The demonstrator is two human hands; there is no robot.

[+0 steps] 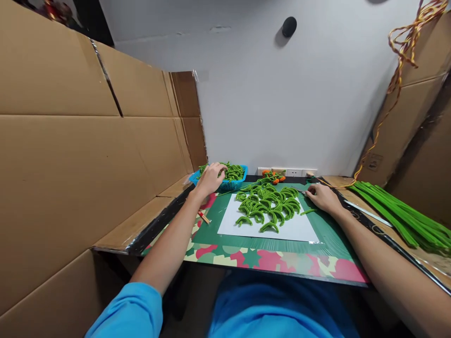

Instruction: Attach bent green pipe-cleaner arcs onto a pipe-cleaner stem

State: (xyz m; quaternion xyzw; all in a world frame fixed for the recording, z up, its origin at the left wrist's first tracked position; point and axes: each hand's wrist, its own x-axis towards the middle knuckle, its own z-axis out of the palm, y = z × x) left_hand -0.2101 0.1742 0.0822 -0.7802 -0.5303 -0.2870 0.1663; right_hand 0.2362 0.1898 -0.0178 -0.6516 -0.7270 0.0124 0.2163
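Observation:
My left hand (212, 177) is over the left part of a blue basket (229, 185) heaped with green fuzzy pieces; its fingers are bent, and whatever lies between them is too small to make out. On a white sheet (232, 229) lie several curved green fuzzy pieces (269, 227), grouped in small arcs. My right hand (319, 196) rests on the green mat just right of the sheet, fingers closed at a thin dark metal tool (299, 190) that looks like scissors or tweezers. One short green piece (309, 211) lies beside that hand.
Orange-and-green fuzzy flowers (274, 177) lie at the back by a power strip (295, 172). Long green stems (401, 213) and a pale strip (368, 212) lie at the right. A red-and-tan stick (203, 217) is left of the sheet. Cardboard walls (141, 155) flank the table.

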